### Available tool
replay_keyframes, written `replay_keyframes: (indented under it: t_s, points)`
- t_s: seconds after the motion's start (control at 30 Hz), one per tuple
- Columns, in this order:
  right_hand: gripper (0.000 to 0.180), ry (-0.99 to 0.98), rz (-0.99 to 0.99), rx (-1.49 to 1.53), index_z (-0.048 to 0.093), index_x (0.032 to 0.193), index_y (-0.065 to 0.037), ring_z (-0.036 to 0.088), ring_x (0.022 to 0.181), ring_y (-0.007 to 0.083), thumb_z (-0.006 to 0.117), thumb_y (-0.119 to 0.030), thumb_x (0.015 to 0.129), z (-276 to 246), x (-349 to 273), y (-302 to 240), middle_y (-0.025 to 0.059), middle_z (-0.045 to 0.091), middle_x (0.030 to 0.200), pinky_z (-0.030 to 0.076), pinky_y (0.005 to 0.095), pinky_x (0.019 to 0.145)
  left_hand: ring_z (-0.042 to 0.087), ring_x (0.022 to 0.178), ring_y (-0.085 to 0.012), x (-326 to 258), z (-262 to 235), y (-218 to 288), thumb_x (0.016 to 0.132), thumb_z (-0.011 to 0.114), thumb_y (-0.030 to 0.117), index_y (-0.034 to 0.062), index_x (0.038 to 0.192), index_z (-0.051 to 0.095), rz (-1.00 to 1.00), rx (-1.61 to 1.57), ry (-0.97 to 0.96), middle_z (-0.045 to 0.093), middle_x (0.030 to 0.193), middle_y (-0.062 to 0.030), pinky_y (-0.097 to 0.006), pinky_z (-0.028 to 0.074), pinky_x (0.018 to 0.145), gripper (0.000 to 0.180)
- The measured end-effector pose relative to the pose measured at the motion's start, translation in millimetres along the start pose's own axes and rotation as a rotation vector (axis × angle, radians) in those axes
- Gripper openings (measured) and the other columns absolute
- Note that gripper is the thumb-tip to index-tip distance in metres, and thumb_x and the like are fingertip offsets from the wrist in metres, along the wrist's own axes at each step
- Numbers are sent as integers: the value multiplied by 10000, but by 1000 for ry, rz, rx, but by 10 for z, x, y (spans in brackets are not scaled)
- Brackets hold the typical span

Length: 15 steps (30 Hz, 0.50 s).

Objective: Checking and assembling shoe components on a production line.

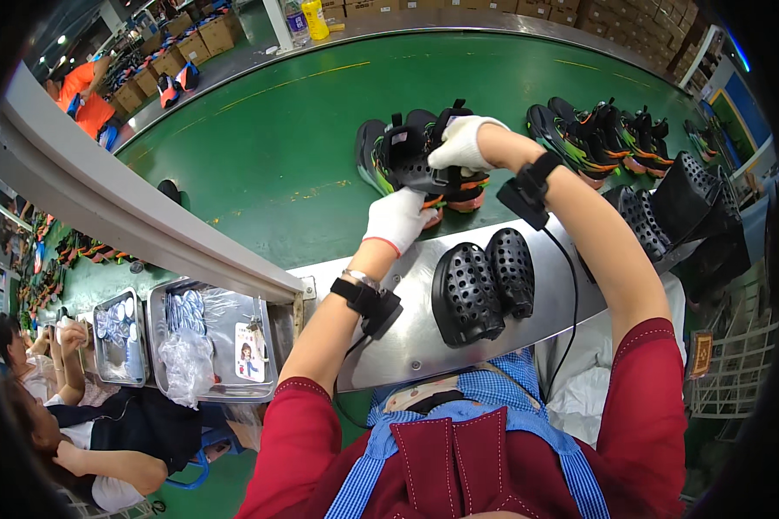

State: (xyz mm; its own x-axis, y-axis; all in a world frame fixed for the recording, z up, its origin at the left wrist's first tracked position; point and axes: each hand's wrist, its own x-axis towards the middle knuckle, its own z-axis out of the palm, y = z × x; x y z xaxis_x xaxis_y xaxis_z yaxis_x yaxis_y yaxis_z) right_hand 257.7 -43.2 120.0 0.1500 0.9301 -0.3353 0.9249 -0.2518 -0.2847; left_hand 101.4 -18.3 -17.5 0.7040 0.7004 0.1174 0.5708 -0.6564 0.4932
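Both gloved hands clasp one black shoe (424,160) over the green conveyor belt (268,147): my left hand (398,221) props it from below, my right hand (463,143) presses on top, probably to steady it. Near metal shelf edge: two perforated black inserts (485,281). Left metal trays (212,342) hold small parts, plastic bags.

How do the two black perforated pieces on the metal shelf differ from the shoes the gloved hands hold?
The perforated pieces are plain black and lie untouched on the metal shelf; the shoes carry green and orange accents and sit on the green belt, gripped by left hand and right hand. Both come in pairs.
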Motion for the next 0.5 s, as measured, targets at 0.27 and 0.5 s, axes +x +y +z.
replay_keyframes:
  t_s: [0.27, 0.5]
  points:
    - [346, 69, -15, -168, 693, 1074, -50, 649, 1016, 360, 592, -180, 770, 466, 377, -499, 189, 668, 1099, 526, 409, 867, 656, 806, -348, -127, 21, -47, 814, 624, 430, 86, 920, 693, -48, 136, -13, 679, 836, -147, -427, 518, 693, 366]
    - [270, 185, 26, -108, 710, 1066, -104, 660, 1039, 292, 618, -134, 814, 960, 827, -441, 139, 681, 1120, 538, 391, 846, 696, 712, -253, 190, 45, -222, 795, 658, 381, 72, 903, 709, -126, 34, -452, 713, 852, -109, -346, 538, 656, 331]
